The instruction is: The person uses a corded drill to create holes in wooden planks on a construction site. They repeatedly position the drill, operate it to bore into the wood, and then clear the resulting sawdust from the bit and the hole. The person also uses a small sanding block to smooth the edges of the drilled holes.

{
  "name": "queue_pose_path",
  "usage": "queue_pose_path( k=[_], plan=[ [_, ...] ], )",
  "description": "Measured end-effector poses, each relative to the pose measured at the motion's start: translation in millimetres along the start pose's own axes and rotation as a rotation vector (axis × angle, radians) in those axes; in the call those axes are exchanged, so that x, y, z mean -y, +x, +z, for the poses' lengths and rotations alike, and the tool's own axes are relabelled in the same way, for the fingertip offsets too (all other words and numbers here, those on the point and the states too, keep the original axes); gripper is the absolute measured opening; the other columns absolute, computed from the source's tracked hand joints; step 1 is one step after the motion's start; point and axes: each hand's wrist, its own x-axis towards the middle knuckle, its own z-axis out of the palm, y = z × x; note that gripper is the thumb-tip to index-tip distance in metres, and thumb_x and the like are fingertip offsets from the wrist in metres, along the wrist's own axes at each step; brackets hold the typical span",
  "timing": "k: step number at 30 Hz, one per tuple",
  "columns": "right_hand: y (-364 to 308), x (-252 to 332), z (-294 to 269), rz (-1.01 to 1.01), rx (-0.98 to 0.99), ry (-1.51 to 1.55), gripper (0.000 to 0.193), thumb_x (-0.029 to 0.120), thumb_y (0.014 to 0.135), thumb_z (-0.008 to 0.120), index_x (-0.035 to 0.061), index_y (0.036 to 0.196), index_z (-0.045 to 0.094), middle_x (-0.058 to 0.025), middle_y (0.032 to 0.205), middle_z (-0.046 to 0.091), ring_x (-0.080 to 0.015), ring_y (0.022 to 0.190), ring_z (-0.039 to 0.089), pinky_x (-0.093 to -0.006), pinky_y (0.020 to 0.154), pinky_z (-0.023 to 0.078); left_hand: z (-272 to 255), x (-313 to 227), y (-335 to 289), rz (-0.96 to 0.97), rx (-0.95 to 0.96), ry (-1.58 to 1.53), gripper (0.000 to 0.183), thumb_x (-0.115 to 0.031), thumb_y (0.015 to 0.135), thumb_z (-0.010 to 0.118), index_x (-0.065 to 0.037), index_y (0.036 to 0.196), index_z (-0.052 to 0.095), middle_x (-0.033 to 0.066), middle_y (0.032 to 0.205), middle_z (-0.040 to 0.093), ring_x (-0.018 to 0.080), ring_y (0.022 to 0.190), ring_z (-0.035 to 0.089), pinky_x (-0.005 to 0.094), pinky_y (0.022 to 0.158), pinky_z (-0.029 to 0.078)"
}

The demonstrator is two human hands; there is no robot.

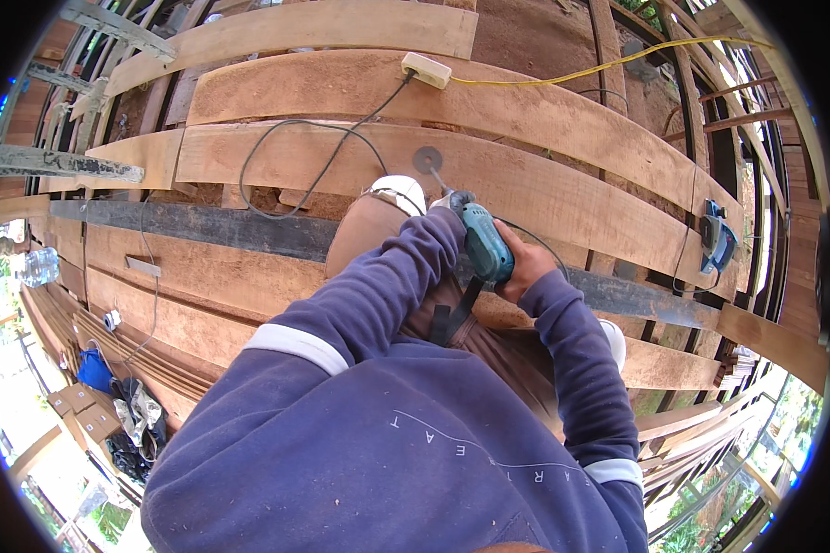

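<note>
One teal power tool, aslant over a plank

Tool and hands, seen from above. The tool lies in front of the person's body, its long axis running from lower right to upper left, across the plank's left-to-right length. A thin shaft leads from its nose to a round grey disc, which lies over the plank; whether they touch cannot be told. The right hand grasps the rear of the body, fingers wrapped around it. The left hand, largely hidden by its sleeve, is at the nose and is the nearer to the disc, which lies just beyond it, up and leftward; its finger grip cannot be made out.
</note>
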Motion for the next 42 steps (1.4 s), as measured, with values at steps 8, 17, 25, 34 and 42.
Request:
queue_pose_path(
  k=[8,17,25,34,42],
  plan=[
    [0.6,5.4,-8.1,0.030,0.035,-0.004,0.097,0.018,0.066,0.078,0.0179,0.154,0.037,-0.0293,0.101,0.069,-0.0477,0.095,0.067,-0.0471,0.084,0.054,0.4,9.6,17.9,-0.041,-0.023,-0.085,0.038,-0.036,0.084,0.074,-0.001,0.098,0.073,0.0127,0.087,0.073,0.0250,0.073,0.068,0.0401,0.070,0.056],
    [2.0,3.7,-7.3,0.009,0.022,0.009,0.097,0.019,0.066,0.079,0.0174,0.154,0.038,-0.0295,0.104,0.068,-0.0472,0.098,0.067,-0.0468,0.085,0.055,2.1,5.4,9.1,0.023,-0.024,-0.107,0.038,-0.035,0.083,0.075,0.001,0.097,0.073,0.0127,0.088,0.073,0.0252,0.075,0.069,0.0386,0.073,0.056],
    [5.7,5.4,-11.1,0.019,0.047,-0.004,0.098,0.019,0.066,0.080,0.0168,0.154,0.037,-0.0298,0.105,0.068,-0.0471,0.099,0.067,-0.0461,0.085,0.055,-0.2,10.8,27.4,-0.022,-0.037,-0.074,0.039,-0.035,0.083,0.074,0.001,0.099,0.073,0.0128,0.090,0.073,0.0254,0.076,0.069,0.0385,0.074,0.055],
    [7.6,2.4,-10.6,0.020,0.047,0.011,0.101,0.017,0.063,0.080,0.0166,0.154,0.037,-0.0306,0.106,0.067,-0.0481,0.100,0.066,-0.0465,0.086,0.055,1.3,-1.5,3.4,0.075,-0.053,-0.020,0.036,-0.035,0.085,0.073,-0.002,0.099,0.074,0.0126,0.091,0.074,0.0244,0.076,0.069,0.0380,0.074,0.056],
    [11.6,2.4,-13.0,-0.002,0.059,0.001,0.100,0.016,0.062,0.079,0.0144,0.153,0.038,-0.0307,0.108,0.067,-0.0476,0.101,0.066,-0.0463,0.087,0.055,-1.5,8.9,24.7,0.066,-0.059,-0.031,0.036,-0.035,0.086,0.071,-0.002,0.100,0.074,0.0116,0.091,0.074,0.0239,0.077,0.069,0.0379,0.075,0.056]
  ],
)
